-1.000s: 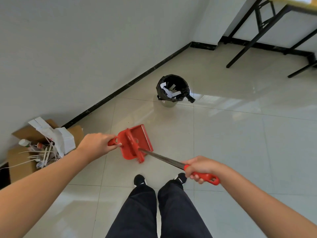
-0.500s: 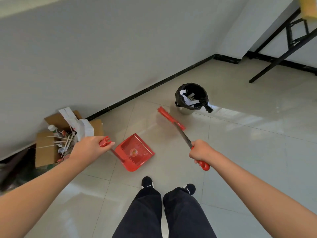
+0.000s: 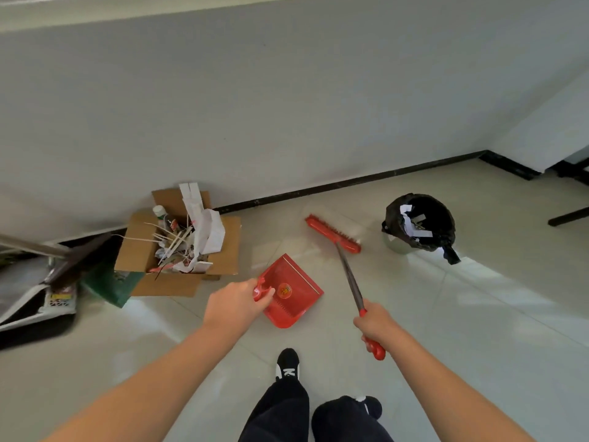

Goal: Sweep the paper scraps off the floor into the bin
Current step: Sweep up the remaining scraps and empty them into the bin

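Our left hand (image 3: 234, 306) clasps the red dustpan (image 3: 291, 293), our right hand (image 3: 376, 325) the broom (image 3: 334, 234) handle, near the bin (image 3: 419, 223).

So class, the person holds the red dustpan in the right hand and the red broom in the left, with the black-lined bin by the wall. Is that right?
Not quite: the hands are swapped. The head view shows the left hand on the red dustpan and the right hand on the red broom. The black-lined bin does stand by the wall.
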A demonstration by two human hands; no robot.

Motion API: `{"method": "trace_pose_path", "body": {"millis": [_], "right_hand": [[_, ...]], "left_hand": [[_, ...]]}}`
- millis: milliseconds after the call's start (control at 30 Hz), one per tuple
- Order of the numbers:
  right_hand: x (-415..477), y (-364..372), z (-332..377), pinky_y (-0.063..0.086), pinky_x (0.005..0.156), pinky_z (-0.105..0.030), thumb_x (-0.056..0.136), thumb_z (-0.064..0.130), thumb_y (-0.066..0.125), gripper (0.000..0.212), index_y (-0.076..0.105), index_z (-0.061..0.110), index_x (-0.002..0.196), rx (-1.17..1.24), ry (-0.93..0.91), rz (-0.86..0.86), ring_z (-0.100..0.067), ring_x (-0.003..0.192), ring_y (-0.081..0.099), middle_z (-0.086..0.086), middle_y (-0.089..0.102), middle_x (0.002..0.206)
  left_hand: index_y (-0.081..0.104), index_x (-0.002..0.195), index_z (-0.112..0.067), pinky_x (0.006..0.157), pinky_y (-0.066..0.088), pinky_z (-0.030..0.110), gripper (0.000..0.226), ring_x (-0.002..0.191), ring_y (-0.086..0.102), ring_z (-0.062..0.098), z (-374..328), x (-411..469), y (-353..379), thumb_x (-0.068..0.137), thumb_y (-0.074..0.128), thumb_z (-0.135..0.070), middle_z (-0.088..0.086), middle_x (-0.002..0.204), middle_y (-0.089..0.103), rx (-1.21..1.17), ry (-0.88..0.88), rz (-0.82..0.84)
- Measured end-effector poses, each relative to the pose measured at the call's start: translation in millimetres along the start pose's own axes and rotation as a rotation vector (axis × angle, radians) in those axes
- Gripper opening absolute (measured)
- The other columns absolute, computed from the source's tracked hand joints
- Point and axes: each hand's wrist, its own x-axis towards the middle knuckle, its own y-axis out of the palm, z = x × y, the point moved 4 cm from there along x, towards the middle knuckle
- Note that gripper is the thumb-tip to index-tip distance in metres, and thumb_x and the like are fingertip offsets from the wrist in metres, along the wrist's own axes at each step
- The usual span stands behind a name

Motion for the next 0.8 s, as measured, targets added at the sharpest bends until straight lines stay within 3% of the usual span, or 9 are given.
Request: {"method": "trace_pose_path", "body": {"millis": [100, 200, 300, 367, 467, 600, 700, 800], "right_hand": [[-36, 10, -30, 0.038, 0.039, -0.024, 0.083, 0.000, 0.043, 0.027, 0.045, 0.008, 0.109, -0.099, 0.004, 0.121, -0.017, 0.032, 0.041, -0.010, 0.043, 0.058], [-81, -13, -51, 0.036, 0.033, -0.021, 0.079, 0.003, 0.047, 0.047, 0.046, 0.016, 0.123, -0.301, -0.022, 0.223, -0.013, 0.027, 0.039, -0.006, 0.042, 0.053], [-113, -62, -66, 0.039, 0.037, -0.022, 0.070, 0.011, 0.055, 0.067, 0.049, 0.038, 0.130, -0.278, 0.027, 0.274, -0.016, 0.033, 0.041, -0.005, 0.044, 0.044], [-134, -92, -76, 0.040, 0.039, -0.022, 0.065, 0.013, 0.060, 0.070, 0.051, 0.041, 0.129, -0.207, 0.072, 0.270, -0.016, 0.036, 0.044, -0.006, 0.050, 0.048], [-167, -119, -85, 0.042, 0.042, -0.021, 0.065, 0.012, 0.063, 0.066, 0.055, 0.040, 0.124, -0.158, 0.055, 0.239, -0.013, 0.039, 0.049, -0.008, 0.057, 0.054], [-193, -139, -104, 0.038, 0.038, -0.021, 0.070, 0.008, 0.060, 0.058, 0.053, 0.039, 0.119, -0.029, 0.086, 0.167, -0.015, 0.036, 0.045, -0.006, 0.051, 0.047], [-204, -154, -115, 0.032, 0.037, -0.017, 0.074, 0.005, 0.055, 0.030, 0.060, 0.019, 0.100, 0.113, 0.117, 0.123, -0.015, 0.036, 0.039, -0.006, 0.045, 0.048], [-210, -176, -128, 0.032, 0.038, -0.016, 0.076, 0.006, 0.056, 0.007, 0.051, 0.008, 0.081, 0.303, 0.145, 0.067, -0.014, 0.036, 0.040, -0.006, 0.047, 0.051]], "left_hand": [[0.065, 0.102, -0.029, 0.066, 0.050, 0.030, 0.044, 0.085, 0.068, 0.022, -1, -4, 2, 0.088, 0.043, -0.064, -0.003, 0.085, 0.072, -0.009, 0.023, 0.000], [0.065, 0.105, -0.029, 0.067, 0.049, 0.030, 0.043, 0.088, 0.067, 0.022, -7, -5, -2, 0.090, 0.042, -0.062, -0.003, 0.090, 0.072, -0.031, 0.026, 0.030], [0.064, 0.102, -0.028, 0.067, 0.047, 0.030, 0.042, 0.089, 0.067, 0.020, -3, -8, -8, 0.090, 0.042, -0.062, -0.004, 0.091, 0.071, -0.040, 0.028, 0.062], [0.064, 0.097, -0.029, 0.064, 0.046, 0.030, 0.043, 0.087, 0.066, 0.019, 2, -9, -12, 0.088, 0.042, -0.065, -0.004, 0.088, 0.070, -0.032, 0.047, 0.086], [0.061, 0.075, -0.026, 0.057, 0.040, 0.030, 0.049, 0.074, 0.064, 0.016, -9, -5, -26, 0.084, 0.043, -0.071, -0.006, 0.072, 0.065, -0.080, 0.124, 0.120], [0.050, 0.058, -0.021, 0.050, 0.040, 0.030, 0.053, 0.054, 0.055, 0.011, -46, 6, -62, 0.083, 0.050, -0.068, -0.005, 0.054, 0.053, -0.173, 0.185, 0.056], [0.040, 0.054, -0.019, 0.047, 0.029, 0.030, 0.055, 0.052, 0.051, 0.014, -81, 7, -87, 0.084, 0.056, -0.062, -0.003, 0.050, 0.047, -0.211, 0.214, 0.057], [0.042, 0.060, -0.018, 0.050, 0.032, 0.030, 0.055, 0.058, 0.051, 0.011, -127, -2, -103, 0.083, 0.051, -0.067, -0.003, 0.058, 0.052, -0.074, 0.370, 0.092]]}}
